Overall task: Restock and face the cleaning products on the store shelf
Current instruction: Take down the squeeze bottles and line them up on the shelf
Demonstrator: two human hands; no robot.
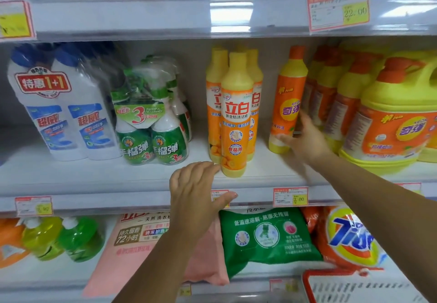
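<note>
Right hand grips the orange-capped bottle, upright at mid-depth on the shelf. Left hand, fingers relaxed, sits at the front edge beside the yellow-capped bottles. The yellow jug stands close on the right.

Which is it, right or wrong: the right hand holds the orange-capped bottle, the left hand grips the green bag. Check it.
Wrong on the left hand: in the head view it rests on the shelf edge, not on the green bag. The right hand holds the orange-capped bottle.
</note>
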